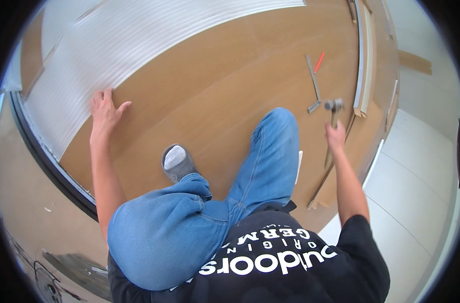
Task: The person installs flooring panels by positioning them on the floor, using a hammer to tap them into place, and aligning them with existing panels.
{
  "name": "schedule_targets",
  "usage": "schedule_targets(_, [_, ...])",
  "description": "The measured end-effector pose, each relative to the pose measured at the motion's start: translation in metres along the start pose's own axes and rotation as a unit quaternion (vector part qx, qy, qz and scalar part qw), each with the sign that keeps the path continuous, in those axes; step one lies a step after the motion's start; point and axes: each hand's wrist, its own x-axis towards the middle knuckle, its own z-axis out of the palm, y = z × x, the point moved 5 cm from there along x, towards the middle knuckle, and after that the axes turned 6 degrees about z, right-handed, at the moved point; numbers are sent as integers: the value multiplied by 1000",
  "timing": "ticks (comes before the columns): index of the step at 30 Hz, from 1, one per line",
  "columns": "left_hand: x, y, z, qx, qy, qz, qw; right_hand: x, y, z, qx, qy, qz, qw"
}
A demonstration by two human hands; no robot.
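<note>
Room under renovation, floor being laid: brown laminate boards (pixel 225 86) cover part of the floor, white ribbed underlay sheet (pixel 114 45) still exposed beside them, bare pale subfloor (pixel 422 171) to the right. Loose trim strips (pixel 364 55), metal pull bar (pixel 314 83), red pencil (pixel 319 62) lying about.

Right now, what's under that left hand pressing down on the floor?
The left hand lies flat at the edge where brown laminate flooring meets ribbed white underlay. The palm hides the seam beneath it. The right hand holds a hammer.
</note>
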Motion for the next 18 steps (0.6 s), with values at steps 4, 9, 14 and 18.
schedule_targets(4, [-1,14,20,-13,22,16,1000,-30,231,16,-14,-30,200,979])
schedule_targets(9, [-110,-9,11,53,57,-4,997,-99,359,103,156,-162,193,955])
schedule_targets(14, [-257,-15,87,61,13,-127,990,-93,421,181,176,-148,171,958])
schedule_targets(18, [-417,-2,145,-33,-206,-249,946,-107,418,191,-41,-123,149,980])
